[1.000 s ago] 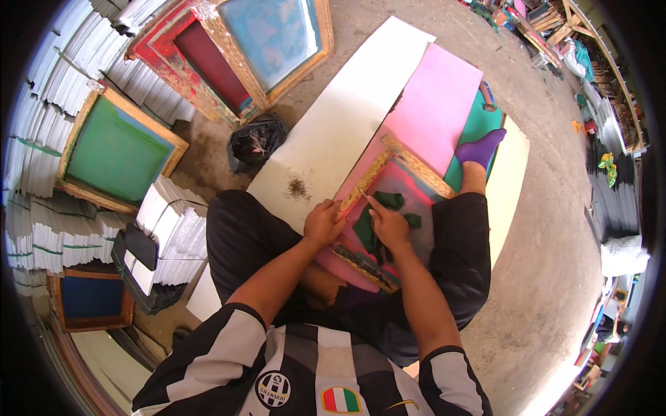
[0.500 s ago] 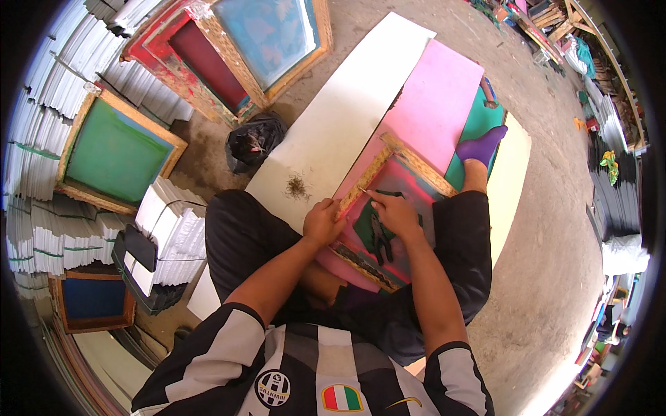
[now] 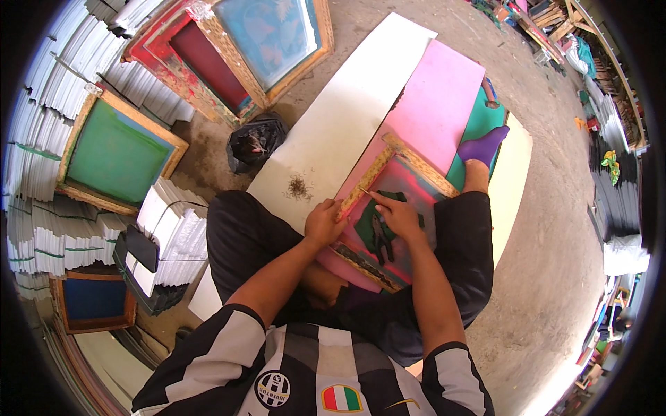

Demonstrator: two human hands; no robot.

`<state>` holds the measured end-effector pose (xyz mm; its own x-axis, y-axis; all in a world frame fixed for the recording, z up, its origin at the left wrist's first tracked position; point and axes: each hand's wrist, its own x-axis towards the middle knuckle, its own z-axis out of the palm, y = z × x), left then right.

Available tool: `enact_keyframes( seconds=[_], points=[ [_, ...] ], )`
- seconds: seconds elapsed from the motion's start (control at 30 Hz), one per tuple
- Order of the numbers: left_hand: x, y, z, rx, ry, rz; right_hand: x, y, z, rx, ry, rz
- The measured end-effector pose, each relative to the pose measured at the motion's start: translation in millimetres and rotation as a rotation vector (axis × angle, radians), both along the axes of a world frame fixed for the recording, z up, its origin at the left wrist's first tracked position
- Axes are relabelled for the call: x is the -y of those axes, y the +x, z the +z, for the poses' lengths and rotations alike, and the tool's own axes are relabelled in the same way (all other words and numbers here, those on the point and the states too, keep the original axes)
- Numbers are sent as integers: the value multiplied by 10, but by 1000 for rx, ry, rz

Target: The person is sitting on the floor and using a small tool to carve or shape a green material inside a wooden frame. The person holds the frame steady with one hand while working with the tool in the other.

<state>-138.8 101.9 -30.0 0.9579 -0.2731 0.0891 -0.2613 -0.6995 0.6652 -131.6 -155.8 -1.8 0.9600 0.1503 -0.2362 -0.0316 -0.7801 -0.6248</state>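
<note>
A wooden screen frame (image 3: 444, 184) with pink-stained mesh lies across my lap, resting partly on the pink sheet. My left hand (image 3: 324, 222) is closed around its left bar. Held in my right hand (image 3: 399, 213) is a thin, short tool (image 3: 368, 191) whose tip meets the same bar; the fingers hide most of it, so its kind is unclear. Beneath that hand, dark-handled pliers (image 3: 381, 241) rest over a dark green piece of cloth (image 3: 364, 222) on the mesh. To the left, a small heap of thin brown bits (image 3: 298, 187) sits on the white sheet (image 3: 347, 97).
Pink (image 3: 440, 90), green and pale yellow sheets (image 3: 513, 166) cover the floor ahead. A black plastic bag (image 3: 257, 142) stands left of them. More screen frames (image 3: 121, 152) lean against stacked white sheets (image 3: 41, 236). My purple-socked foot (image 3: 482, 145) is at the right.
</note>
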Motion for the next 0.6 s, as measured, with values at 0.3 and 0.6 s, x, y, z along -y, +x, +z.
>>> enact_keyframes(
  seconds=[0.3, 0.6],
  points=[
    [8, -6, 4, -15, -6, 7, -22, -40, 10, 45, -165, -12],
    [13, -14, 31, -8, -21, 12, -446, -208, 525, -15, -422, -62]
  ],
)
